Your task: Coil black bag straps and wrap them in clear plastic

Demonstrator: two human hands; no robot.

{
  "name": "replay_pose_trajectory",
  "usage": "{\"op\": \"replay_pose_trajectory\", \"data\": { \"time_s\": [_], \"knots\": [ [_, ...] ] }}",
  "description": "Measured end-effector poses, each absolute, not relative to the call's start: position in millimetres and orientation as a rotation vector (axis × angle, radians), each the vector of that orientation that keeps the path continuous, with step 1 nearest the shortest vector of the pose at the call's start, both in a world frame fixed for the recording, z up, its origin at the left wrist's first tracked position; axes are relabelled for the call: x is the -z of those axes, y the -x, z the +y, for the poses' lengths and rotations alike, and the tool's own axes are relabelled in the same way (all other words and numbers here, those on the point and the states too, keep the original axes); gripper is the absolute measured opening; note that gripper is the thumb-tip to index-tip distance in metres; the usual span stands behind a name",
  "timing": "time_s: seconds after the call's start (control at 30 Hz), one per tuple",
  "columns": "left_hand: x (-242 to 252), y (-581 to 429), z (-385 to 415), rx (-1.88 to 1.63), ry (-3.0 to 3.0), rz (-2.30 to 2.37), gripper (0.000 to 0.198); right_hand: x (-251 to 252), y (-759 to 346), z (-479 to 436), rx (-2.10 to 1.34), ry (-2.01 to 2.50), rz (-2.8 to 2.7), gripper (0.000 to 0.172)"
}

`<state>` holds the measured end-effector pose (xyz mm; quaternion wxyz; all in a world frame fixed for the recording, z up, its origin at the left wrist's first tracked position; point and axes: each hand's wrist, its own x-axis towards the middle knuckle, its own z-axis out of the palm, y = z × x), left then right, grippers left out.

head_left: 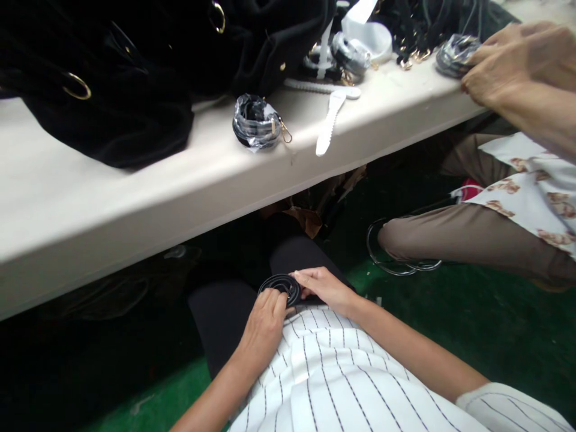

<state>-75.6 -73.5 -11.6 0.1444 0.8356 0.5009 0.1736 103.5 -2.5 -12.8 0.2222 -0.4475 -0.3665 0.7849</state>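
A black strap (pixel 279 282) lies wound into a flat coil above my lap. My left hand (pixel 269 309) grips the coil's near left side, with its fingers bent over the edge. From the right, my right hand (pixel 321 288) pinches the coil's outer turn between thumb and fingers. On the table edge ahead sits a wrapped strap coil (pixel 255 123), covered in clear plastic with a gold clasp beside it. The ends of the strap I hold are too small to make out.
Black bags (pixel 135 72) with gold rings cover the left of the white table (pixel 148 207). White toothed ties (pixel 330 123), a white tape roll (pixel 375 41) and more coils lie further right. A co-worker's hands (pixel 508 63) hold another wrapped coil (pixel 455 55).
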Motion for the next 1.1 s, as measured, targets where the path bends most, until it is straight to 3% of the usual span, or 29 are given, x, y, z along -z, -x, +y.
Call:
{"op": "replay_pose_trajectory", "data": {
  "time_s": [0.17, 0.3, 0.37, 0.7, 0.9, 1.1],
  "knots": [
    [24.1, 83.8, -71.7, -0.579, -2.086, 1.570, 0.016, -9.3, -124.8, 7.1, -2.055, 1.244, -1.810, 0.040],
    [25.8, 87.9, -69.6, -0.531, -2.041, 1.566, 0.015, -28.8, -135.2, 12.8, -1.815, 1.283, -2.116, 0.024],
    [25.1, 89.0, -68.5, -0.488, -2.005, 1.528, 0.015, -32.6, -135.2, 14.9, -1.743, 1.258, -2.138, 0.019],
    [7.5, 87.2, -70.3, -0.547, -1.748, 1.383, 0.024, -25.4, -131.3, 25.1, -1.913, 1.299, -1.877, 0.036],
    [-14.8, 84.1, -69.0, -0.607, -1.164, 1.205, 0.036, -7.1, -136.7, 45.1, -2.091, 1.077, -1.772, 0.039],
    [-22.7, 82.7, -62.3, -0.934, -0.586, 1.003, 0.033, 0.0, -141.8, 62.9, -2.049, 0.955, -1.836, 0.045]
  ]
}}
